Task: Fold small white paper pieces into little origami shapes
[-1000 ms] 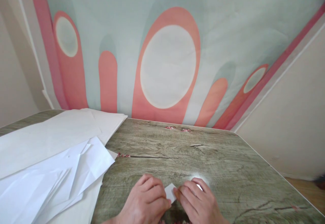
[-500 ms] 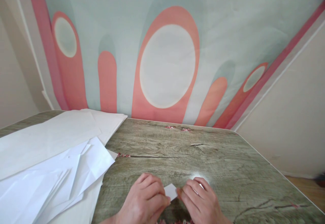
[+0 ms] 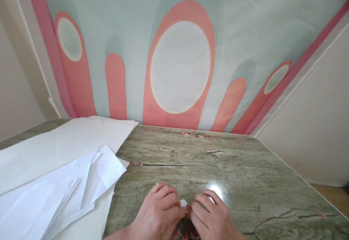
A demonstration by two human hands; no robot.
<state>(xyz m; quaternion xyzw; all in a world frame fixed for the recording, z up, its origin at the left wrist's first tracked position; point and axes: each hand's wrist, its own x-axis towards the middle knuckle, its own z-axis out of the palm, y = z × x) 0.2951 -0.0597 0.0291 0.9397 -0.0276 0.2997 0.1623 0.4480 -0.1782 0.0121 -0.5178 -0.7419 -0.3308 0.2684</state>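
Observation:
A small white piece of paper [image 3: 183, 202] shows between my hands, above the near edge of the table; most of it is covered by fingers. My left hand [image 3: 160, 211] is closed, pinching the paper from the left with thumb and fingers. On the other side, my right hand [image 3: 212, 214] is also closed, its fingertips at the paper's right edge and almost meeting the left fingertips. The folds of the paper are too hidden to make out.
Left of my hands lies a pile of loose white paper pieces [image 3: 106, 167] on top of large white sheets [image 3: 68, 134]. They rest on a wood-patterned table [image 3: 231, 167]. Behind it hangs a green and coral printed backdrop [image 3: 131, 33]; a pale wall stands at right.
My fingertips have come closer together, and much less of the small paper shows between them. Both hands still hold it in about the same place. The view has shifted slightly.

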